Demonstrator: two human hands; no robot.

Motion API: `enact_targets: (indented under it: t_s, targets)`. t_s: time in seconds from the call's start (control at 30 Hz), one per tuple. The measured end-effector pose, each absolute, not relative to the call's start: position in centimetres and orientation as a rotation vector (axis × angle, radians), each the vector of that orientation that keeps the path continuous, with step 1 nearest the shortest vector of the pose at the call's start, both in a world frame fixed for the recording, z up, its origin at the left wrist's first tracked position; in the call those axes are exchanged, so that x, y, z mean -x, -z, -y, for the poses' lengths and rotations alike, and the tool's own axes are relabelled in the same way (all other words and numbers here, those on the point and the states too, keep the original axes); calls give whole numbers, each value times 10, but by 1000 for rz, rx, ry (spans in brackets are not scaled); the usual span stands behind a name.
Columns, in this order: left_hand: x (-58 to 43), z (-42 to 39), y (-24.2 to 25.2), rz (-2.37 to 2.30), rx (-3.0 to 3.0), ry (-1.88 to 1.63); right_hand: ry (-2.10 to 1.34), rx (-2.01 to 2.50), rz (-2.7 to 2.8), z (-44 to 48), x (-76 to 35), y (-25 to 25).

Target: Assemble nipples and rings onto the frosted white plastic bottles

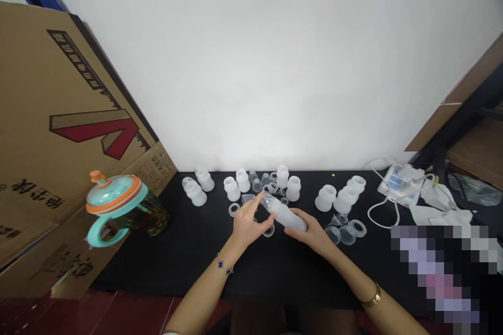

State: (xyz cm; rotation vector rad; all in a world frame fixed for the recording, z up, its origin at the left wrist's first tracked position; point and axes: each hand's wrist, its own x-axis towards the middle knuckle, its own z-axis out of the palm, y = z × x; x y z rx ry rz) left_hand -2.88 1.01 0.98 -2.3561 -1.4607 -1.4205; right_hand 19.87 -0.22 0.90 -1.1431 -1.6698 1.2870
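1. The right hand (pixel 310 233) is closed round the base end of a clear bottle (pixel 286 215). The bottle lies tilted, neck up and to the left, just over the middle of the black bench (pixel 188 251).
2. The left hand (pixel 247 222) is loosely curled, with forefinger and thumb gripping the bottle's neck end.
3. Behind both hands is a loose row of bottles (pixel 325 198), some tipped over, with rings (pixel 357 227) and small domed caps (pixel 340 234) scattered among them.
4. A teal-lidded jug (pixel 118 209) stands at the bench's left edge, against a cardboard box (pixel 58 131).
5. A white device (pixel 398 180) with cables lies far right.
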Motion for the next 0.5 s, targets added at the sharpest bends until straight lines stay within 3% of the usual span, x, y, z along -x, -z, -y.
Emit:
enact_targets:
  t_s: [0.17, 0.5]
  targets:
    - [27, -8, -13, 1459, 2388, 1459, -1624, 1073, 1408, -3, -199, -5]
    - [26, -8, -15, 1545, 2418, 1403, -1235, 1169, 1517, 0, -201, -2]
